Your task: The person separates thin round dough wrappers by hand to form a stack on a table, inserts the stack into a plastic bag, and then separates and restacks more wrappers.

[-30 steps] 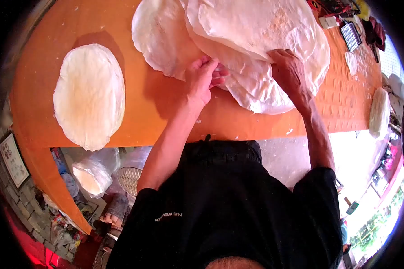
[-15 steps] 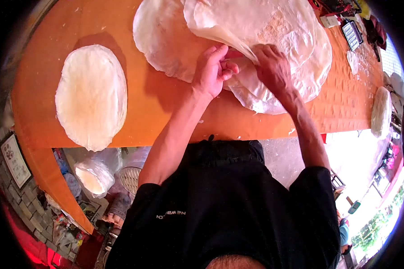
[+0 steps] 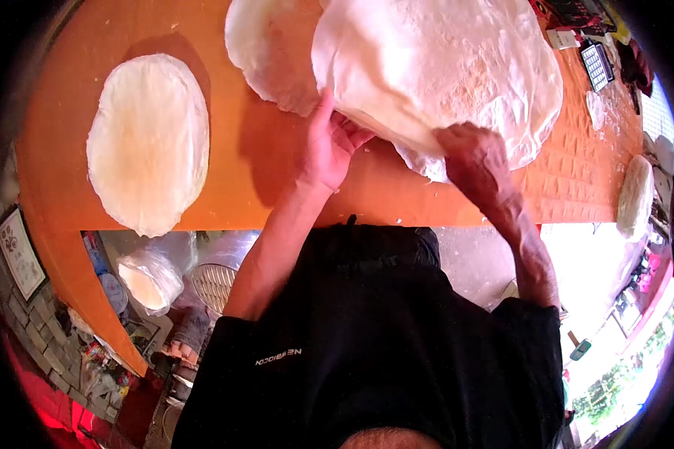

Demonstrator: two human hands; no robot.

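A large, thin, pale sheet that looks like flatbread or rolled dough (image 3: 427, 75) lies at the top of the orange table, its near edge lifted. My right hand (image 3: 475, 161) is closed on that near edge, fingers pinched together. Beside the sheet's lower left edge is my left hand (image 3: 329, 150), palm turned up, thumb raised against the edge and fingers apart near its underside. Another thin pale sheet (image 3: 273, 56) lies partly under the large one, to the left. The surface beneath the lifted edge is partly hidden.
A stack of pale oval sheets (image 3: 150, 142) sits on the orange table (image 3: 236, 213) at left. At the far right edge is a wrapped pale bundle (image 3: 635, 196); a calculator-like device (image 3: 596, 67) lies at upper right. Below the table is a plastic-wrapped bundle (image 3: 151, 280).
The large sheet's near edge has come towards me and spread out over the red gap. My right hand moved down and right with it; my left hand shifted left and down.
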